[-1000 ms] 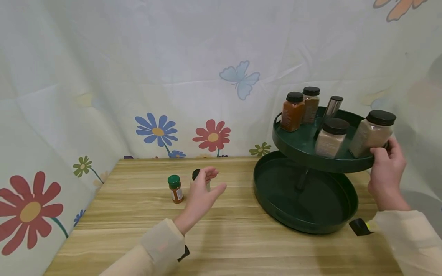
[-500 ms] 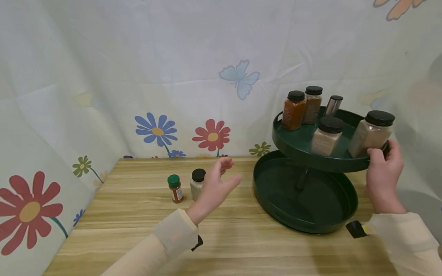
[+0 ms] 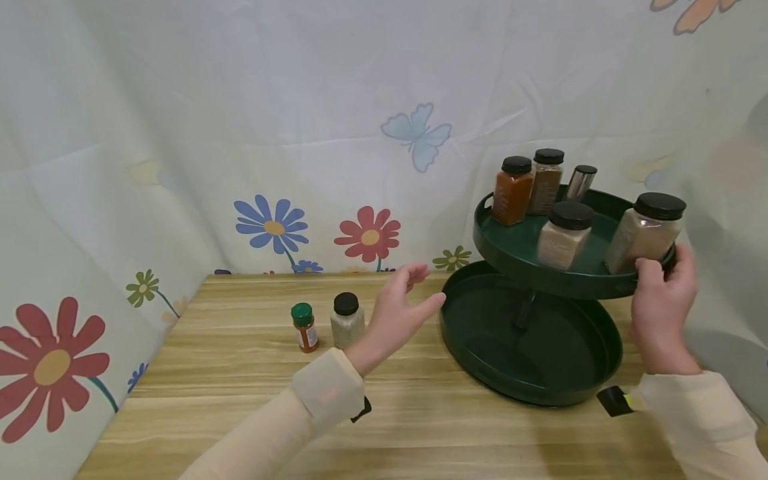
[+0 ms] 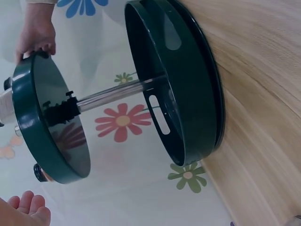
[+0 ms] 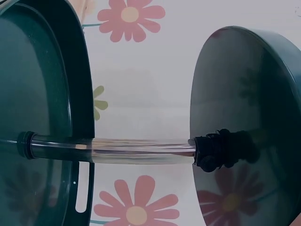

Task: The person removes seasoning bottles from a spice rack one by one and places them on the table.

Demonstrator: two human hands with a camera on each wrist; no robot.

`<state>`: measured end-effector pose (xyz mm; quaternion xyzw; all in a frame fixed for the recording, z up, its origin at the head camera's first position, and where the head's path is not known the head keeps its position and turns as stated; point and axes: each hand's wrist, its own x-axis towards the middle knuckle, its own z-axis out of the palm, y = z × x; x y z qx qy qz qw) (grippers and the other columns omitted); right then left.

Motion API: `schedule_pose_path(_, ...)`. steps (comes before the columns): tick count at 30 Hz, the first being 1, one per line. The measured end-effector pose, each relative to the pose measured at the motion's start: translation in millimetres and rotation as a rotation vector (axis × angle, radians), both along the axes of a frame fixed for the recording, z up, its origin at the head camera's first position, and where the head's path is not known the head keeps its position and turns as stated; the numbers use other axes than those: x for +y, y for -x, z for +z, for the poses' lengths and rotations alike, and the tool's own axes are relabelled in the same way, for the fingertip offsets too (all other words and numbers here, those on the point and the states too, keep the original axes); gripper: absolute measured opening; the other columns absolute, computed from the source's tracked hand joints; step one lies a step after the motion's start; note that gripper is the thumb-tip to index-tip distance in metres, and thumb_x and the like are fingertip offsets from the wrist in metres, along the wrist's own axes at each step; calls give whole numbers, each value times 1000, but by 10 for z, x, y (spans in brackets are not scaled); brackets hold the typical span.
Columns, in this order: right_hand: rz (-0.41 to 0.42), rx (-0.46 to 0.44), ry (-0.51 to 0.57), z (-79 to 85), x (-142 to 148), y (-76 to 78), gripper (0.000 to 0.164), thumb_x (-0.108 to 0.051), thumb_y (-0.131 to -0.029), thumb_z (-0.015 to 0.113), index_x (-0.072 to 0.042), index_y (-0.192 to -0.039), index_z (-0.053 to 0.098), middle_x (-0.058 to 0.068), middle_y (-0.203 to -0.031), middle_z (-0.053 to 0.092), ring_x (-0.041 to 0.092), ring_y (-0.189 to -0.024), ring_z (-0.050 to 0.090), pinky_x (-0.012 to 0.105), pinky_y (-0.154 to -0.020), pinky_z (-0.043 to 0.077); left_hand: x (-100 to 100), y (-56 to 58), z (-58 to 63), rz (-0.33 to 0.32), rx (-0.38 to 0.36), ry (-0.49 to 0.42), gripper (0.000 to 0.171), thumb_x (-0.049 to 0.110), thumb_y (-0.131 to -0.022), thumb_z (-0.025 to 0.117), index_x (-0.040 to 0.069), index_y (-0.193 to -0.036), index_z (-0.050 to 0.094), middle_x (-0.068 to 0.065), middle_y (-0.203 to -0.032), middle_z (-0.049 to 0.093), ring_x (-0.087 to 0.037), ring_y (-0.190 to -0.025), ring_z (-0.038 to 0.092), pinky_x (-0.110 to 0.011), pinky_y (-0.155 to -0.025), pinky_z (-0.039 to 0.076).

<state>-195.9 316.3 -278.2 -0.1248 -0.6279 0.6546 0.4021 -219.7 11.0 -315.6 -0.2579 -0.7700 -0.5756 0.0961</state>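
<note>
My right hand (image 3: 665,313) grips the right rim of the upper tray (image 3: 558,283) of a dark green two-tier turntable, its thumb beside a large square spice jar (image 3: 645,233) with a black lid. On that tray also stand a shorter pale spice jar (image 3: 564,237), an orange-brown spice jar (image 3: 513,191), a darker brown one (image 3: 546,183) and a silver-topped container (image 3: 580,183). My left hand (image 3: 399,317) hovers over the table left of the lower tray (image 3: 540,393), fingers loosely bent, holding nothing. In the left wrist view, its fingers (image 4: 33,205) show at the lower left.
A small green-capped spice bottle (image 3: 305,329) and a black-lidded jar of pale contents (image 3: 347,323) stand on the wooden table (image 3: 240,400), left of my left hand. A central post (image 5: 141,150) joins the tiers. Behind hangs a flower-printed cloth (image 3: 336,133).
My left hand has moved right, away from the jar on the table. The upper tray has turned slightly: its front jar shifted left, its back jars right. My right hand has moved slightly left with it.
</note>
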Motion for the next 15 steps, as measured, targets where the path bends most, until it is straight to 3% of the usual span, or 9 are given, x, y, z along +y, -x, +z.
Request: schedule_pose_path(15, -20, 28, -6, -3, -62, -1, 28, -7, -88, 38, -12, -114, 46, 1, -115, 40, 14, -111, 35, 21, -98, 27, 208, 46, 126, -6, 39, 29, 50, 31, -84, 63, 11, -125, 44, -4, -124, 51, -16, -112, 46, -36, -96, 40)
